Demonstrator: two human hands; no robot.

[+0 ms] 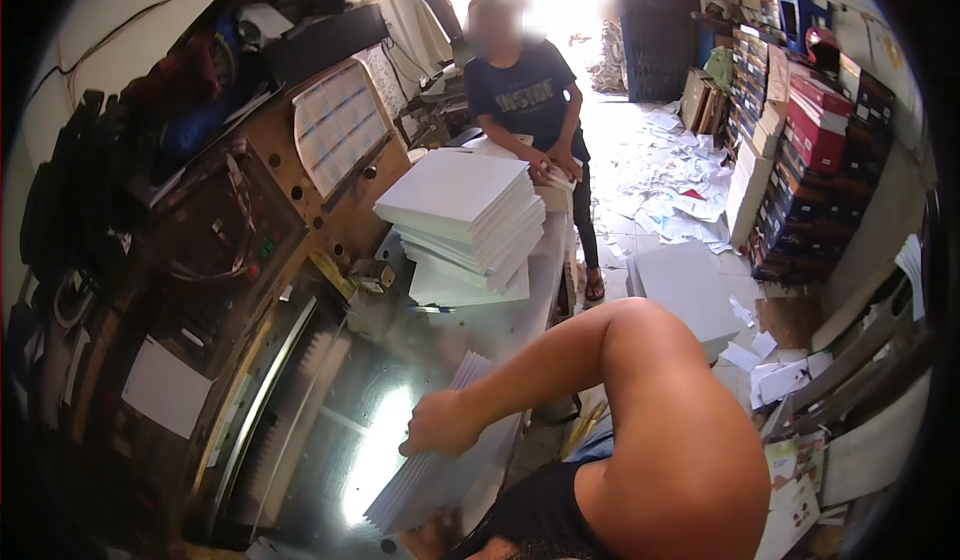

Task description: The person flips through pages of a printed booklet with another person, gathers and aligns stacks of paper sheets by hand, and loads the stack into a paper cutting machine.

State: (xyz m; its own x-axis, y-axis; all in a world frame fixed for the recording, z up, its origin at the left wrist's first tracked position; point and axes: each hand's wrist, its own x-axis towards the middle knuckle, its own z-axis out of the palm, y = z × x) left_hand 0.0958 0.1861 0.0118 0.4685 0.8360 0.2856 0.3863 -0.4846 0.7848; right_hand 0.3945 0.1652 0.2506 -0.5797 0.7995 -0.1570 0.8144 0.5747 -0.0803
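Observation:
My right hand [440,424], its fingers curled closed, is at the left edge of a fanned stack of white paper [465,472] on the shiny metal table [350,400]. The sheets lie in slanted, stepped layers beneath it. Low in the view, my left hand [430,536] is near the lower end of the same stack, dark and partly cut off, its fingers unclear. A tall, uneven pile of white paper [465,200] sits farther back on the table, with a pen near its base.
A person in a dark T-shirt [525,95] stands behind the pile, hands on papers. The cutting machine [270,400] is at left. A large paper stack [685,290] stands right of the table. Scattered papers [670,180] cover the floor; boxes [800,180] are piled at right.

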